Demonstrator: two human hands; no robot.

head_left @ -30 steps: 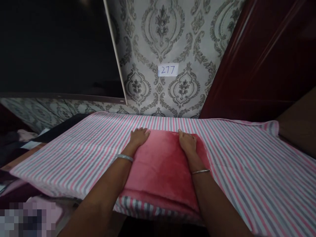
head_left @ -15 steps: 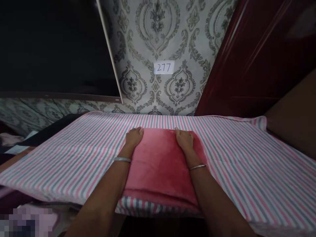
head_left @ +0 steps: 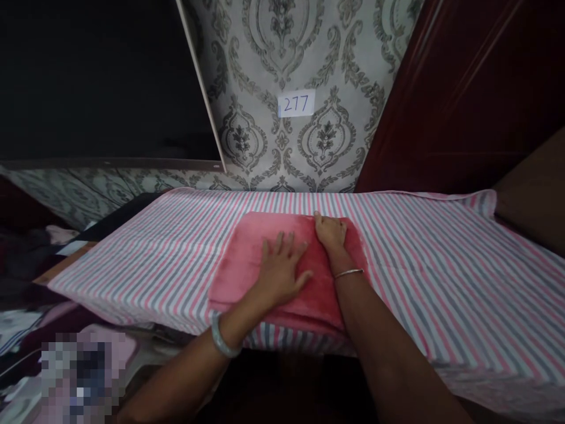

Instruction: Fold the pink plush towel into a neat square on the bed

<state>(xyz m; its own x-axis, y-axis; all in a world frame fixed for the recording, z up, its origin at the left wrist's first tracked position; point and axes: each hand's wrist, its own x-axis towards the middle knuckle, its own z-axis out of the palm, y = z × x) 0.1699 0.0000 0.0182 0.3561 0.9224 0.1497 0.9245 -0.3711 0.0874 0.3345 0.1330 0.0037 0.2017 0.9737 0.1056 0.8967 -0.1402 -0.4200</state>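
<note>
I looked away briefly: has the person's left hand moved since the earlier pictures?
Yes. Against the 277 label, the left hand has moved right and nearer the camera, across the pink cloth.

Dim, muted light fills the room, leaving the damask wallpaper (head_left: 281, 141) and the striped cloth (head_left: 145, 253) palest. At left the television screen (head_left: 97, 76) sinks to near black; at right the dark red panel (head_left: 441, 106) carries faint streaks of glare. Deep shadow lies below the cloth's near edge. Wide-angle distortion stretches the sides, the left hand (head_left: 282, 268) looks slightly soft, and pixelation masks the near left corner.
</note>
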